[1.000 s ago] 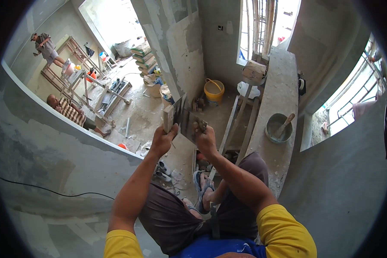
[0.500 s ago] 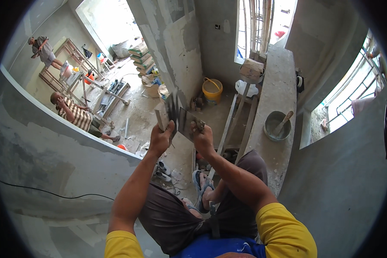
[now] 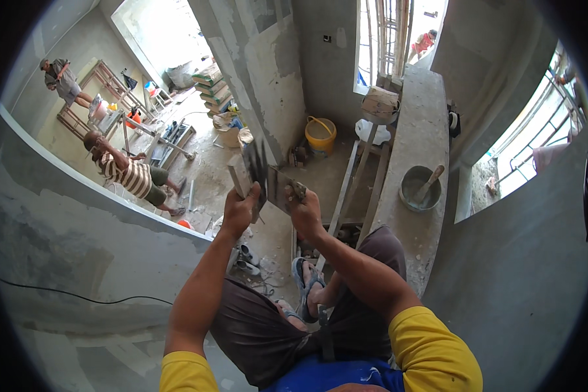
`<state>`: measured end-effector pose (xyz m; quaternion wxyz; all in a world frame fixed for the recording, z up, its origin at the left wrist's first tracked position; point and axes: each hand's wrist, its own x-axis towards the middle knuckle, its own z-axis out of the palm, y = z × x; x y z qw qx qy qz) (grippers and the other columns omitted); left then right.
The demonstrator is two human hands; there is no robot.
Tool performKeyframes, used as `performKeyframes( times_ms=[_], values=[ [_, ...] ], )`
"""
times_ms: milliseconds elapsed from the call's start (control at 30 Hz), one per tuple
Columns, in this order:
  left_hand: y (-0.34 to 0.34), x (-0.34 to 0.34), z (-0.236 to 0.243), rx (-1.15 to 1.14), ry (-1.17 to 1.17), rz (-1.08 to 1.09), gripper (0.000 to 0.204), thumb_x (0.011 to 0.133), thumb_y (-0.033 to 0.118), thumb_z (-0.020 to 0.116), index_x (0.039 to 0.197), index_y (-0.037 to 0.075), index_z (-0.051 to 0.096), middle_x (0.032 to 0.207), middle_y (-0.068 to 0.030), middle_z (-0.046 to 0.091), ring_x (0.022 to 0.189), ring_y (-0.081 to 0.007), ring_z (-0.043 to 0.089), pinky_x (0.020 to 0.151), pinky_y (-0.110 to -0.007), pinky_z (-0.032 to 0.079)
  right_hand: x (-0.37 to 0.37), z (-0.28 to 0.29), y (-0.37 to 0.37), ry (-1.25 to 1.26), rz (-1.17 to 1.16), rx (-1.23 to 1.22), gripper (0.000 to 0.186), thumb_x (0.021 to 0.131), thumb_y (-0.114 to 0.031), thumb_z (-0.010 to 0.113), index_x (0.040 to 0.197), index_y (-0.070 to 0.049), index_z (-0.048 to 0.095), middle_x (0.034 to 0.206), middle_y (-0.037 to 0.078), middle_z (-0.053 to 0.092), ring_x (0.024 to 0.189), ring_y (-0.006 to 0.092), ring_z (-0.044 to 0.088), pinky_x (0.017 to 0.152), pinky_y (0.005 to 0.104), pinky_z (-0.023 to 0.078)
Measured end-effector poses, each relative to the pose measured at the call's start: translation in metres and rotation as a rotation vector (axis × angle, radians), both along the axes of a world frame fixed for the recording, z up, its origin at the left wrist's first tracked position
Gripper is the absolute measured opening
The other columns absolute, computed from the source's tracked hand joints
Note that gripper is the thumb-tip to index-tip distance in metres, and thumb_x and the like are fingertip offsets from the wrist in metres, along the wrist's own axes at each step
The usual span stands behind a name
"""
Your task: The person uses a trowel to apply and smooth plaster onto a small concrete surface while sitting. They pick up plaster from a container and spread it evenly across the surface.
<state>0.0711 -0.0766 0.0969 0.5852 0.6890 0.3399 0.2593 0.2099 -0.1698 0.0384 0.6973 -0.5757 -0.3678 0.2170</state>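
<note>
My left hand (image 3: 240, 212) grips a flat tool with a pale block-like handle (image 3: 237, 174) and a dark blade (image 3: 257, 171). Close to it on the right, my right hand (image 3: 306, 212) is closed around a trowel (image 3: 279, 191), its metal plate angled toward the other blade; whether the two touch I cannot tell. Below them show my sandalled foot (image 3: 302, 282) and dark-clothed knee (image 3: 382, 248). Right of my hands, a grey pot (image 3: 417, 206) with a stick tool (image 3: 431, 179) stands on a dusty concrete ledge (image 3: 424, 98).
Planks (image 3: 346, 196) run beside the ledge; a yellow bucket (image 3: 320, 144) stands in the corner. Beyond a low wall edge (image 3: 65, 160) are a standing co-worker (image 3: 65, 81), a striped-shirted co-worker (image 3: 127, 173) and stacked bags (image 3: 208, 91). A person in red (image 3: 422, 44) shows through the window.
Both my hands and their tools have shifted slightly left. The striped-shirted co-worker has raised an arm to the head and leans more upright. The person in red has come into fuller view at the window.
</note>
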Motion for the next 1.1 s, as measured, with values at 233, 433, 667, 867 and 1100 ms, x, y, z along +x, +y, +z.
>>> performKeyframes(
  times_ms=[233,433,667,867,1100],
  values=[
    [0.0,-0.004,0.005,-0.031,0.005,-0.026,0.032,0.097,0.034,0.06,0.092,0.002,0.065,0.075,0.0028,0.058,0.07,-0.0067,0.05,0.06,-0.024,0.039,-0.001,0.004,-0.004,-0.102,-0.002,-0.036,0.01,0.088,-0.007,0.053,0.085,0.0,0.059,0.069,0.001,0.052,0.067,0.0101,0.045,0.06,0.0297,0.04],
    [0.001,-0.002,0.0,-0.03,0.025,-0.089,0.036,0.098,0.034,0.058,0.107,-0.001,0.063,0.094,-0.0014,0.063,0.088,-0.0103,0.054,0.079,-0.028,0.043,0.0,0.0,-0.006,-0.01,0.047,-0.04,0.007,0.086,-0.005,0.053,0.084,0.0,0.058,0.069,0.001,0.051,0.068,0.0096,0.045,0.06,0.0288,0.04],
    [0.008,-0.003,-0.002,0.053,0.036,0.166,0.036,0.098,0.036,0.059,0.102,0.001,0.064,0.086,0.0005,0.06,0.079,-0.0082,0.051,0.071,-0.028,0.042,-0.003,0.004,-0.005,-0.108,0.003,0.071,0.005,0.085,-0.003,0.053,0.081,-0.001,0.054,0.068,0.0,0.046,0.066,0.0094,0.04,0.058,0.0285,0.037],
    [-0.003,0.001,0.005,0.095,-0.035,-0.054,0.034,0.098,0.033,0.058,0.098,0.0,0.065,0.079,0.0007,0.06,0.076,-0.0076,0.052,0.066,-0.028,0.043,-0.005,-0.016,-0.002,0.034,0.066,0.017,0.007,0.086,-0.002,0.051,0.085,-0.001,0.058,0.072,-0.003,0.05,0.066,0.0076,0.042,0.057,0.0275,0.037],
    [0.014,-0.006,-0.024,-0.039,0.026,0.028,0.033,0.098,0.028,0.058,0.108,-0.002,0.064,0.088,-0.0056,0.066,0.084,-0.0109,0.056,0.075,-0.029,0.045,-0.008,-0.009,0.0,-0.078,0.039,-0.025,0.013,0.093,-0.012,0.057,0.087,-0.001,0.062,0.07,-0.005,0.052,0.068,0.0056,0.044,0.057,0.0269,0.037]
  ],
)
